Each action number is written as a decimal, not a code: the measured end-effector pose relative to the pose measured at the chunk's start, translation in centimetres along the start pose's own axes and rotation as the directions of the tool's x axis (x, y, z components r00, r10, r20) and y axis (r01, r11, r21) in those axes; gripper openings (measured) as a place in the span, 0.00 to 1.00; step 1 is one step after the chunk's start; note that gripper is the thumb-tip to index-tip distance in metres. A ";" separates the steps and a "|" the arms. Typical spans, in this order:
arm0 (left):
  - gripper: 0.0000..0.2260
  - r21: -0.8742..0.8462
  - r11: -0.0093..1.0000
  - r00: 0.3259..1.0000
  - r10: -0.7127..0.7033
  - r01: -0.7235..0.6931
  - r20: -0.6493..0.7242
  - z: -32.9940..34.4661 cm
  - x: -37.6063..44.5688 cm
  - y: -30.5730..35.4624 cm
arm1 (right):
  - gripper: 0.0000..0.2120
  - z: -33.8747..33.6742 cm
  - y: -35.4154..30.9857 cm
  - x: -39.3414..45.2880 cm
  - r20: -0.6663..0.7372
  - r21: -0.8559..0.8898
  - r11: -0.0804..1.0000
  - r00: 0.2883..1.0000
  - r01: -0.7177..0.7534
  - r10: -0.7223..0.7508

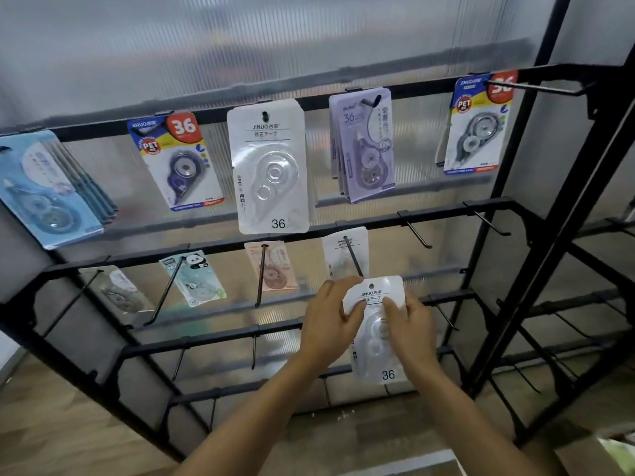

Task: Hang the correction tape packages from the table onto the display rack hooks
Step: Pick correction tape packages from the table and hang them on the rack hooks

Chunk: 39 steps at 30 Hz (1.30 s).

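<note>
Hands: left hand [328, 321] and right hand [409, 329] each pinch the white carded correction tape package with clear blister [376, 329] by its upper sides.
Package: upright, long axis vertical, its top just below the tip of a black wire hook [352, 257]; hang hole apparently not yet threaded.
Hook: already carries one matching white package [343, 250].
Black metal display rack [429, 218]: assorted tape packages hang on the upper rows; lower hooks bare.

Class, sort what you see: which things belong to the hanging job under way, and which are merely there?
Job: white package, left hand, right hand, hook.
Merely there: panda package, purple packages, floor.
</note>
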<state>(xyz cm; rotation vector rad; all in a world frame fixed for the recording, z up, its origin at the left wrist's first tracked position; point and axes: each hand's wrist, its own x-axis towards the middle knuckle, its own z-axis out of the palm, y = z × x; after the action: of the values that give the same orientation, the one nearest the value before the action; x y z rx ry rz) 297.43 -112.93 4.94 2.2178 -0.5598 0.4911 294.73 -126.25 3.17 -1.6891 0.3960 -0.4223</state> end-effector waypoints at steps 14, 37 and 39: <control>0.13 -0.030 1.000 0.994 -0.007 0.004 -0.109 0.8 -0.1 -0.5 | 0.04 0.3 0.6 0.5 0.041 0.024 0.999 0.999 0.033 -0.034; 0.22 0.424 0.863 0.943 -0.328 0.274 0.058 0.5 -0.1 -5.2 | 0.24 7.7 0.2 12.0 -0.011 -0.398 0.914 0.997 -0.079 0.081; 0.23 0.429 0.855 0.933 -0.352 0.292 0.067 0.3 -0.9 -5.7 | 0.23 8.0 1.1 10.2 -0.100 -0.373 0.923 0.993 -0.091 0.057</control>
<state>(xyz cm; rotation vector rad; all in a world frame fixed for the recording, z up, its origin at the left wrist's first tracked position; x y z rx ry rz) 299.77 -109.48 0.88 2.7036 -0.1456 0.2897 307.53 -124.54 1.47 -2.0260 0.6360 -0.3814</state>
